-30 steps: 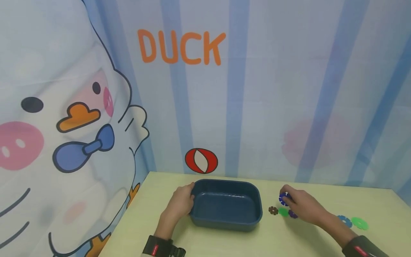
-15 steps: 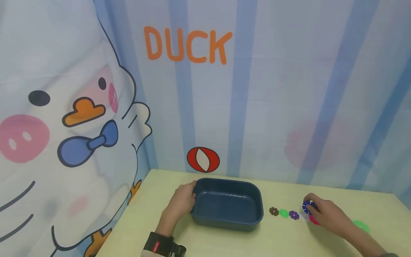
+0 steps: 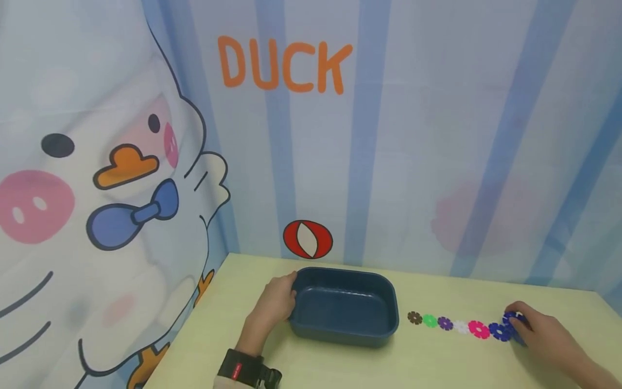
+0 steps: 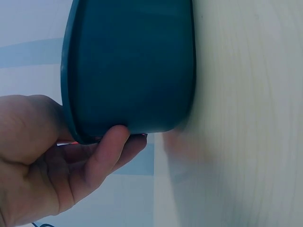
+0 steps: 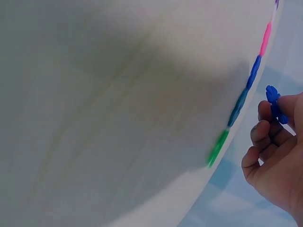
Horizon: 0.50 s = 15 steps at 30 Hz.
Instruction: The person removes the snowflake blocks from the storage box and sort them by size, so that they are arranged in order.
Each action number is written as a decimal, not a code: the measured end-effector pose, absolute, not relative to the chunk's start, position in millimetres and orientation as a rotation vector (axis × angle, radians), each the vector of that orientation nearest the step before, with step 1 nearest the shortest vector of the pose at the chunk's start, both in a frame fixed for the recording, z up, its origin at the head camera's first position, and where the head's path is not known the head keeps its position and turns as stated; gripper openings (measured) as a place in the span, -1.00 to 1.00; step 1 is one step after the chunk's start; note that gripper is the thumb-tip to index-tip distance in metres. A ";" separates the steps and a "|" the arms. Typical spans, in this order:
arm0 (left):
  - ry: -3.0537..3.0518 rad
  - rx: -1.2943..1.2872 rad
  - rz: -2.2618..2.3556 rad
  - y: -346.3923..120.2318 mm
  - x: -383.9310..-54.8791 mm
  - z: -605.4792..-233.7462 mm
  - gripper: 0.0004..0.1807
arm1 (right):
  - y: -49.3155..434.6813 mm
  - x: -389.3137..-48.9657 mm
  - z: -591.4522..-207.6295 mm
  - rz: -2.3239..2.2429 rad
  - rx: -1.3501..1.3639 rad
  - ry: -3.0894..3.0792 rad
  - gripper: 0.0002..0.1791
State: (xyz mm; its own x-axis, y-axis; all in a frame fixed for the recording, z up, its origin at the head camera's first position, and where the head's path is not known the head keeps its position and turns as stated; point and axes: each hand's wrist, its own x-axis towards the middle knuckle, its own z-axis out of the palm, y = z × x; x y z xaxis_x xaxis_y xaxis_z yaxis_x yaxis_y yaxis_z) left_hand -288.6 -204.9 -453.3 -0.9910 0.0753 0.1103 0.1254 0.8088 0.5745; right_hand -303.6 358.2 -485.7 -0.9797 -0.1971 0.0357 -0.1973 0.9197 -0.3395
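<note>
A dark blue rectangular plastic tub point(image 3: 342, 308) stands on the table. My left hand point(image 3: 273, 303) grips its left rim, thumb and fingers at the edge in the left wrist view. At the right, my right hand point(image 3: 549, 335) pinches a dark blue notched plastic disc point(image 5: 273, 103) between thumb and finger, above a row of similar discs. From left to right the row runs brown point(image 3: 414, 317), green point(image 3: 430, 321), purple point(image 3: 445, 323), white point(image 3: 460, 326), pink point(image 3: 479, 329) and dark blue point(image 3: 499, 332). A lighter blue disc point(image 5: 238, 108) and another green disc point(image 5: 218, 148) continue it.
The pale yellow table point(image 3: 359, 367) backs onto a striped blue cloth point(image 3: 413, 162) marked DUCK. At the left hangs a cloth side with a large printed duck point(image 3: 121, 216). A black strap point(image 3: 241, 367) circles the left wrist.
My right hand has moved right along the row with the dark blue disc, uncovering the white, pink and dark blue discs. The left hand keeps its hold on the tub. The view has shifted slightly.
</note>
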 end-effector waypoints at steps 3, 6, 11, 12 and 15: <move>-2.912 -0.156 -0.934 -205.4 -287.3 -452.3 -0.44 | 372.6 -303.7 -489.3 0.511 0.206 -3.082 -0.74; -2.918 -0.147 -0.901 -205.5 -286.4 -451.4 -0.44 | 384.7 -304.2 -490.9 0.501 0.133 -3.094 -0.72; -2.920 -0.151 -0.856 -206.3 -286.6 -451.2 -0.45 | 398.6 -302.4 -491.8 0.478 0.118 -3.097 -0.71; -2.919 -0.154 -0.854 -206.4 -286.8 -451.5 -0.45 | 400.8 -302.0 -492.0 0.474 0.114 -3.097 -0.71; -2.919 -0.157 -0.842 -206.5 -287.5 -452.6 -0.45 | 406.0 -300.2 -491.9 0.450 0.109 -3.092 -0.73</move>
State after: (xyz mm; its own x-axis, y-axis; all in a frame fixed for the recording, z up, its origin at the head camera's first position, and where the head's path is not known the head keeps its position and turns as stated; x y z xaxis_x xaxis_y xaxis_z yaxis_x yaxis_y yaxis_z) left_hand -287.5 -206.5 -452.6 -0.9898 0.0713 0.1234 0.1261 0.8417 0.5249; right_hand -300.2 406.0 -491.9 -0.9975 -0.0667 0.0252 -0.0711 0.9562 -0.2839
